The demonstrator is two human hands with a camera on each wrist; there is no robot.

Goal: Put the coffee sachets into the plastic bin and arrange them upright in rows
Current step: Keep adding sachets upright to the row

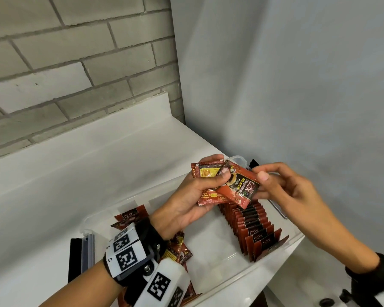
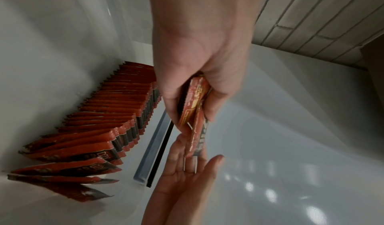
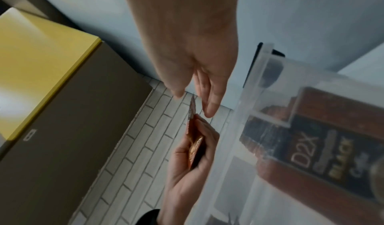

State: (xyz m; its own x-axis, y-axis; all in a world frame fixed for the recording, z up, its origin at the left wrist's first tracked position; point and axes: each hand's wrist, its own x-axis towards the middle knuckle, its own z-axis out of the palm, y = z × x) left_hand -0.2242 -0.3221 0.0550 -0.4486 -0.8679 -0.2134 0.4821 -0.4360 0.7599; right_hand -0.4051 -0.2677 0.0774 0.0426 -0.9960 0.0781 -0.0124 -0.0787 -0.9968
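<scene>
My left hand (image 1: 215, 171) grips a small stack of red coffee sachets (image 1: 206, 172) above the clear plastic bin (image 1: 242, 278). The top sachet (image 1: 237, 185) juts out to the right at an angle. My right hand (image 1: 261, 187) is at its free end, fingers under it and thumb just off it. In the right wrist view there is a gap between the thumb, the sachet edge (image 3: 192, 107) and the fingers. A long row of upright sachets (image 1: 251, 222) stands along the bin's right side. Loose sachets (image 1: 131, 218) lie at its left end.
The bin sits on a white counter (image 1: 75, 173) in a corner, with a brick wall (image 1: 64, 63) behind and a grey wall (image 1: 297, 85) to the right. A black and clear strip (image 1: 81, 253) lies left of the bin. A yellow-topped box (image 3: 41, 64) shows in the right wrist view.
</scene>
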